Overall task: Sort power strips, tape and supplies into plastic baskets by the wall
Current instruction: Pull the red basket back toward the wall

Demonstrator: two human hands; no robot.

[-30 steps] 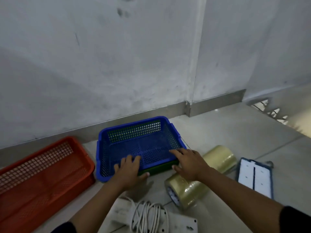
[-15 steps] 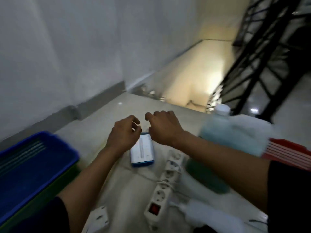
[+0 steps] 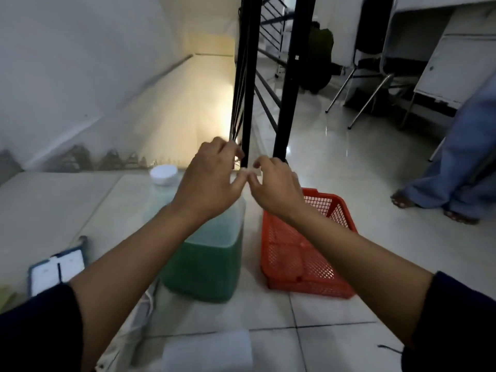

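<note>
Pale floor tiles now fill the view where the blue basket was a second ago. Both hands hover loosely curled, left hand [image 3: 208, 181] and right hand [image 3: 273, 185], holding nothing; below them sit a green-liquid plastic jug [image 3: 212, 253] and an empty red mesh basket [image 3: 303, 253], likely next.

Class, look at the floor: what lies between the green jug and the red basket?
In the head view, only a bare strip of pale floor tile separates the green jug from the red basket; nothing lies there.

white wall [image 3: 80, 63], glossy tiled floor [image 3: 335, 162], black railing [image 3: 288, 76], chair [image 3: 375, 76].
</note>
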